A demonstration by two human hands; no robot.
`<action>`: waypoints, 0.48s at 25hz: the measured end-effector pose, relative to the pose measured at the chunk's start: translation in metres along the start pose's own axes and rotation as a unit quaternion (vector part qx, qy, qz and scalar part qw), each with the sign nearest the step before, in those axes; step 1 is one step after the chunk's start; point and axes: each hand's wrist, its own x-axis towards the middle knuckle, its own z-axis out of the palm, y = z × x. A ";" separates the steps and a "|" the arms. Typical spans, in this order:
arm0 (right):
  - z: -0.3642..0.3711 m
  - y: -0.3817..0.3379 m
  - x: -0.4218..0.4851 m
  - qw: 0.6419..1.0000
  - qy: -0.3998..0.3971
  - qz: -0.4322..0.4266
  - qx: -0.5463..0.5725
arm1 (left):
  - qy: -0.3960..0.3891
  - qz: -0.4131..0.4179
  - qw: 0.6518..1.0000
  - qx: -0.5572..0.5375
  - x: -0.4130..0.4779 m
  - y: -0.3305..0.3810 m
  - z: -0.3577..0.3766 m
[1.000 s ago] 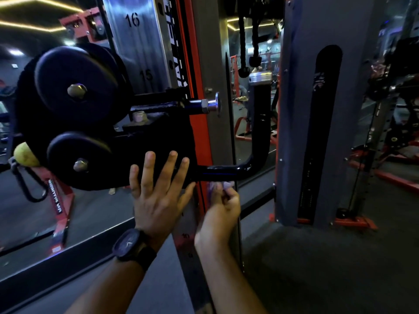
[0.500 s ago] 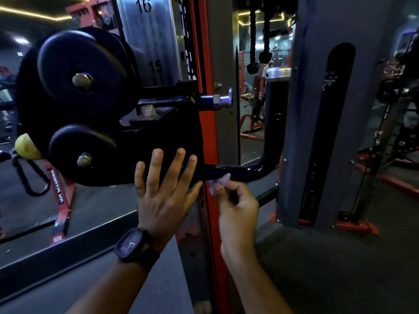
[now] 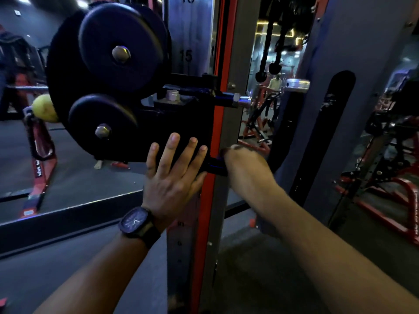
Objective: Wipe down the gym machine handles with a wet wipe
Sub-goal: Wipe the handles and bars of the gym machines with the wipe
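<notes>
Dim gym w/ red-framed cable machine. L hand lies flat, fingers straight, on black pulley carriage. R hand grips curved black handle just right of carriage's lower edge; wipe hidden.

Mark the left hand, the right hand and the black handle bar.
left hand (image 3: 172, 177), head view, back of the hand.
right hand (image 3: 246, 165), head view, knuckles.
black handle bar (image 3: 283, 134), head view, upright section.
</notes>
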 end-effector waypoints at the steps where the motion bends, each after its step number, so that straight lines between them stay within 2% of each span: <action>1: -0.002 0.002 -0.001 1.000 -0.006 0.005 -0.021 | 0.004 0.001 1.000 -0.005 0.001 0.001 0.001; 5: -0.007 0.009 -0.003 0.997 -0.041 0.015 -0.068 | 0.010 0.003 1.000 0.005 0.000 0.001 0.004; 9: -0.007 -0.001 -0.004 0.990 -0.026 -0.046 -0.128 | 0.001 0.005 1.000 -0.006 -0.002 0.002 0.003; 12: -0.016 0.021 -0.012 0.969 -0.063 -0.085 -0.223 | -0.003 0.015 1.000 -0.003 -0.002 -0.002 0.003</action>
